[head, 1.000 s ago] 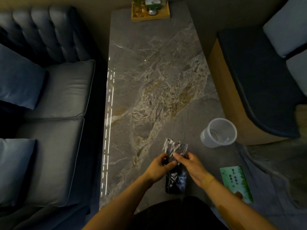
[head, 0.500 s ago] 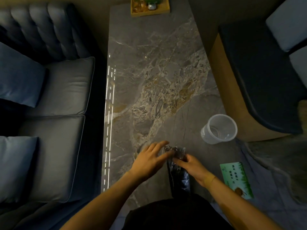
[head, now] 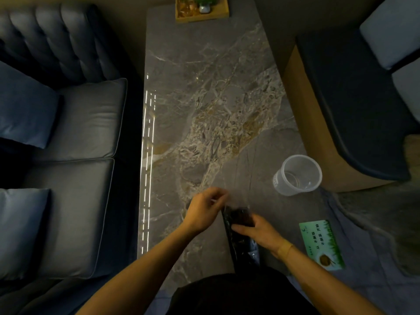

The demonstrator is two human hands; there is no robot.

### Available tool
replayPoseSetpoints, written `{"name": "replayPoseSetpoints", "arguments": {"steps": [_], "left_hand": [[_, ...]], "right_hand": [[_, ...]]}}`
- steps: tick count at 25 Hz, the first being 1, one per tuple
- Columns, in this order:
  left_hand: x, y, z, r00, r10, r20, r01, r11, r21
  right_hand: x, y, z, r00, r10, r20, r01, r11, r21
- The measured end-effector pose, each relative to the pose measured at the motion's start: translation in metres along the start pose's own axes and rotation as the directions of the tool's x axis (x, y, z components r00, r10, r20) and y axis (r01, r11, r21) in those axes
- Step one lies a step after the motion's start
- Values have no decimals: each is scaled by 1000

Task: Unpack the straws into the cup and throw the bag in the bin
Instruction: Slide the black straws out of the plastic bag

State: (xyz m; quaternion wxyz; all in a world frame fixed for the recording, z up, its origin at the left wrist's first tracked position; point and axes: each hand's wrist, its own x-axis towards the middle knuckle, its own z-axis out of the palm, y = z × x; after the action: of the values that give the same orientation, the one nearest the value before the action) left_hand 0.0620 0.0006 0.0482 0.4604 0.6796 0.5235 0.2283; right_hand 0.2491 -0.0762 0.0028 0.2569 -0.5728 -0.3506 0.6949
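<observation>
A clear plastic bag of dark straws [head: 241,233] lies lengthwise at the near end of the marble table [head: 204,110]. My right hand [head: 259,233] grips the bag around its middle. At the bag's far end, which is see-through and blurred, my left hand [head: 204,212] pinches the open top flap with curled fingers. An empty translucent cup [head: 297,175] stands upright on the table to the right of my hands, near the right edge. No bin is in view.
A green printed card [head: 321,244] lies on the floor at the right. A wooden tray [head: 202,10] with small items sits at the table's far end. A blue sofa [head: 68,155] runs along the left, a dark bench [head: 354,98] on the right.
My left hand has shifted from flat over the bag's top to pinching its flap and pulling it up and left. My right hand has slid slightly down the bag.
</observation>
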Motion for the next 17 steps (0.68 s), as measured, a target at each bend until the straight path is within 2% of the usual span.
{"name": "replayPoseSetpoints", "arguments": {"steps": [2, 4, 6, 8, 10, 13, 15, 17], "left_hand": [[11, 7, -1, 973, -228, 20, 225, 939, -259], [14, 14, 0, 904, -410, 121, 416, 778, -471], [11, 13, 1, 847, -466, 257, 516, 603, -608], [4, 7, 4, 837, -414, 357, 534, 481, -695], [-2, 2, 6, 846, -376, 377, 527, 496, -690], [-6, -1, 12, 876, -423, 231, 467, 628, -622], [-7, 0, 15, 872, -464, 156, 446, 622, -643], [-8, 1, 16, 861, -489, 139, 446, 596, -667]], "right_hand": [[-3, -8, 4, 1000, 17, -26, -17, 1000, 20], [-5, -14, 6, 999, 26, -40, -25, 999, 30], [-6, -18, 8, 996, 47, -80, -43, 998, 43], [-7, -20, 9, 991, 65, -116, -60, 997, 47], [-7, -20, 9, 991, 72, -113, -67, 997, 44], [-10, -23, 9, 995, 82, -58, -79, 996, 51], [-11, -24, 8, 996, 88, -26, -87, 996, 36], [-11, -26, 9, 997, 69, -28, -68, 998, 13]]}}
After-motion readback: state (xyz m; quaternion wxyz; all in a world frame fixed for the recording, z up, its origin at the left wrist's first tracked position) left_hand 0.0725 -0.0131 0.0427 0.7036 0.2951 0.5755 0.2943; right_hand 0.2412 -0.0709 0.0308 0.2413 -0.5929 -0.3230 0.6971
